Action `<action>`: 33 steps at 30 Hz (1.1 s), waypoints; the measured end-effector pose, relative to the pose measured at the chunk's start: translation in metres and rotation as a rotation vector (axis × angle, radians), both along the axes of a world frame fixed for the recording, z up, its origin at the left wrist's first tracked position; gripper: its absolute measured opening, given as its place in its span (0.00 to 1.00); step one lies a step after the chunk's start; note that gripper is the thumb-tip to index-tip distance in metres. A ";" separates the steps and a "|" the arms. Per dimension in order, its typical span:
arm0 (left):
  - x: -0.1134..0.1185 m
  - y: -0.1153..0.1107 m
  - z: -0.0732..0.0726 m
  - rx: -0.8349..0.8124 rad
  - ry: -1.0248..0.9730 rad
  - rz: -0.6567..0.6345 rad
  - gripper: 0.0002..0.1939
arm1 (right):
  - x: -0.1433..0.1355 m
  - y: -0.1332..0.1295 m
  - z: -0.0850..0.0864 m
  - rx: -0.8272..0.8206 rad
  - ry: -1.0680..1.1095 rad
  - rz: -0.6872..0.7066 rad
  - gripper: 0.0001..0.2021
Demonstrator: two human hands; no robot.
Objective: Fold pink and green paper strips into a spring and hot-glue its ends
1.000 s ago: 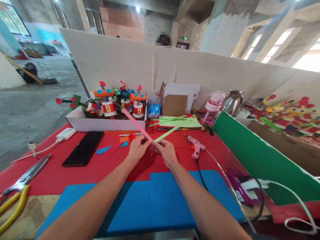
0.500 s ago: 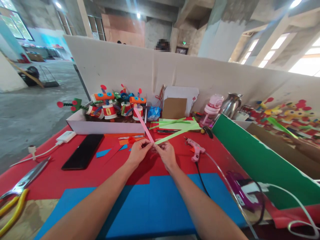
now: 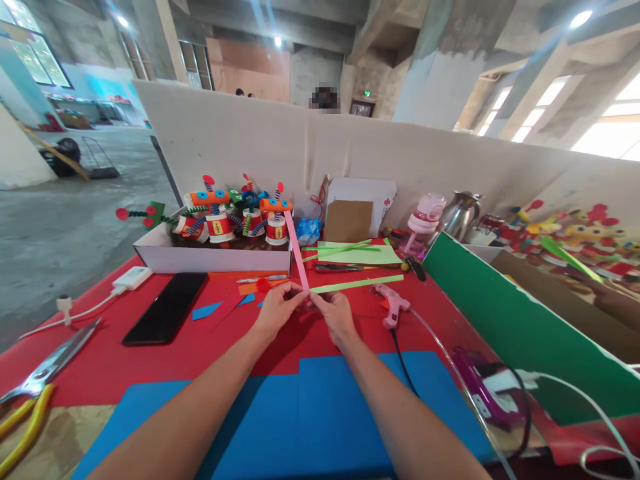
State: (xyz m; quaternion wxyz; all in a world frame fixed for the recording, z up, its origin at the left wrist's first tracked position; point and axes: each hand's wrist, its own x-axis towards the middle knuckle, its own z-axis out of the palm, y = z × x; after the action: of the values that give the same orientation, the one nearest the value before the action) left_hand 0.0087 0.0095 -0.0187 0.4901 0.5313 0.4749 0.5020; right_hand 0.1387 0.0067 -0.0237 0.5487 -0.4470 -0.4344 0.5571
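Over the red table cover, my left hand (image 3: 278, 312) and my right hand (image 3: 336, 316) meet with fingertips pinched together. Between them they hold the joined ends of a pink paper strip (image 3: 298, 256) and a light green paper strip (image 3: 360, 284). From the pinch the pink strip points away and slightly left, while the green one runs off to the right, nearly at a right angle. The overlap of the ends is mostly hidden by my fingers. To the right of my right hand lies a pink glue gun (image 3: 394, 305), close to the green strip's far end.
Paper-cup figures (image 3: 220, 225) stand in a white box (image 3: 215, 261) at back left. A phone (image 3: 167, 308) and scissors (image 3: 45, 377) lie left. Green paper (image 3: 355, 253) lies behind my hands, blue sheets (image 3: 330, 413) in front. A green-sided box (image 3: 500, 320) and power strip (image 3: 485, 387) are right.
The pink strip has swung from leaning left to nearly straight ahead. The green strip has turned lower and flatter to the right. Both hands keep their pinch.
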 end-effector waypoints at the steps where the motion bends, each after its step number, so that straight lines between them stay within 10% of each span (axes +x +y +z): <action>1: 0.000 0.000 0.000 -0.011 -0.018 -0.009 0.15 | 0.000 0.000 0.000 0.006 0.002 0.004 0.13; 11: -0.005 0.002 0.001 -0.023 -0.023 0.094 0.15 | 0.012 0.006 0.002 0.010 0.060 -0.123 0.13; 19: -0.004 -0.004 0.007 -0.122 -0.228 -0.054 0.14 | 0.007 0.005 -0.002 -0.005 0.192 0.178 0.13; 33: -0.003 -0.003 0.003 -0.146 -0.203 -0.054 0.15 | 0.006 -0.001 -0.002 -0.085 0.260 0.236 0.16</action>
State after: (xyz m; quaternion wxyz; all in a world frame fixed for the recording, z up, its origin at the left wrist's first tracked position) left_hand 0.0061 0.0068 -0.0154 0.5865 0.4533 0.4436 0.5037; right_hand 0.1449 0.0055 -0.0261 0.5119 -0.3398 -0.3852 0.6885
